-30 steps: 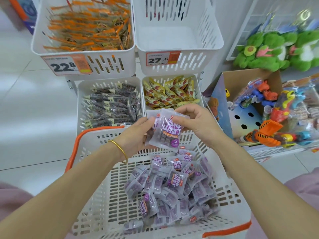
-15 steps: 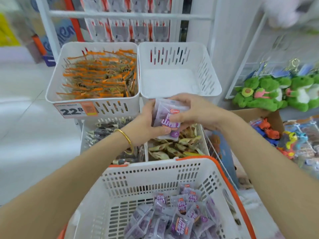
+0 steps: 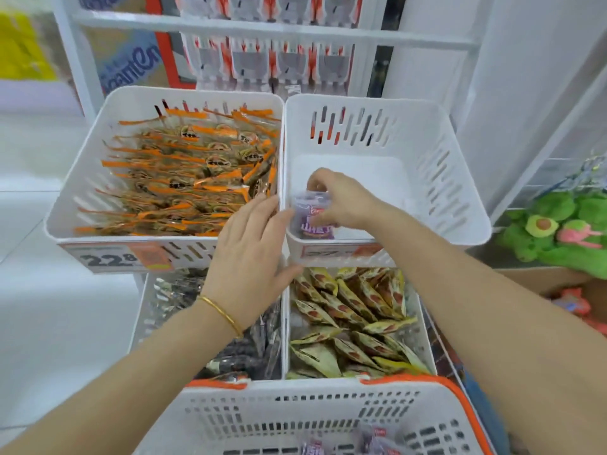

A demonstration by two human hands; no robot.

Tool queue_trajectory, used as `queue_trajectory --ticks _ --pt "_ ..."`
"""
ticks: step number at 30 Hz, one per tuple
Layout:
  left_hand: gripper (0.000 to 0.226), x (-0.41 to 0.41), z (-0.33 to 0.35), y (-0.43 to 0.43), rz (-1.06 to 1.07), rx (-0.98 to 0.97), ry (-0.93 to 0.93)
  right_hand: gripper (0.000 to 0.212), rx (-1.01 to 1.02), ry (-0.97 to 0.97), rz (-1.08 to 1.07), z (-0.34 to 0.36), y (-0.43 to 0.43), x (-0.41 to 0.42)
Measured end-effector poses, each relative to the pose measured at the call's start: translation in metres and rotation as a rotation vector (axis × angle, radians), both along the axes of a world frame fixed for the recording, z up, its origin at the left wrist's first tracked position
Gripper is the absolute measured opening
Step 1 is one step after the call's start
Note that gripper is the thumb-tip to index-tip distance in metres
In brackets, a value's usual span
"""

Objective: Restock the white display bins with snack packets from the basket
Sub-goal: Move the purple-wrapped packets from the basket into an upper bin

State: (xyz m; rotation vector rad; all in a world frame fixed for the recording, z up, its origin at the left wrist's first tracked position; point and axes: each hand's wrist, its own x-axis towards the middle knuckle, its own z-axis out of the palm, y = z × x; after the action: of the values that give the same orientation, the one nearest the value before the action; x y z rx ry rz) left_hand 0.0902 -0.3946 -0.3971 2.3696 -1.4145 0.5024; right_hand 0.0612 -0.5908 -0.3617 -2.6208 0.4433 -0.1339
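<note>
The white display rack fills the view as four bins in two tiers: the upper left bin (image 3: 65,221) is packed with orange-edged packets (image 3: 184,178), the upper right bin (image 3: 460,178) holds nothing but what the right hand is bringing into it, and below sit a bin of dark packets (image 3: 249,353) and a bin of yellow-and-red packets (image 3: 354,323). Nearest the camera, the orange-rimmed basket (image 3: 315,408) stands just in front of the lower tier, with a few more purple packets (image 3: 377,441) visible at its bottom edge. The right hand (image 3: 345,201) reaches over the front wall of the upper right bin, fingers curled closed around a small stack of purple snack packets (image 3: 312,218), which stands upright in the bin's front left corner, touching or nearly touching the bin floor; exactly how many packets are in the stack is hard to tell. The left hand (image 3: 253,244) is spread open and flat, holding nothing, hovering at the seam between the two upper bins with its thumb just beside the stack. The stack's broad faces look toward the front and back walls, so the bare floor lies behind it and to the right; the right hand is plainly the nearer one to set it down, and I judge the placing is nearly done, with most of the restocking left
</note>
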Motion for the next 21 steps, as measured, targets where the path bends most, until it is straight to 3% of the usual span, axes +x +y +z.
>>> queue_trajectory --ticks 6,11,16,21 --pt "0.073 -0.001 -0.001 0.000 0.008 0.005 -0.007 0.062 0.336 0.381 0.081 0.016 -0.005 -0.010" --pt "0.074 -0.001 0.000 0.001 -0.006 0.034 0.006 0.041 0.260 0.330 0.093 0.013 -0.006 -0.014" --pt "0.073 -0.002 0.003 0.005 -0.031 0.051 0.000 0.052 0.230 0.403 0.134 0.010 -0.003 -0.018" --pt "0.074 -0.002 0.004 0.005 -0.040 0.050 0.001 0.038 0.248 0.342 0.072 0.013 -0.001 -0.017"
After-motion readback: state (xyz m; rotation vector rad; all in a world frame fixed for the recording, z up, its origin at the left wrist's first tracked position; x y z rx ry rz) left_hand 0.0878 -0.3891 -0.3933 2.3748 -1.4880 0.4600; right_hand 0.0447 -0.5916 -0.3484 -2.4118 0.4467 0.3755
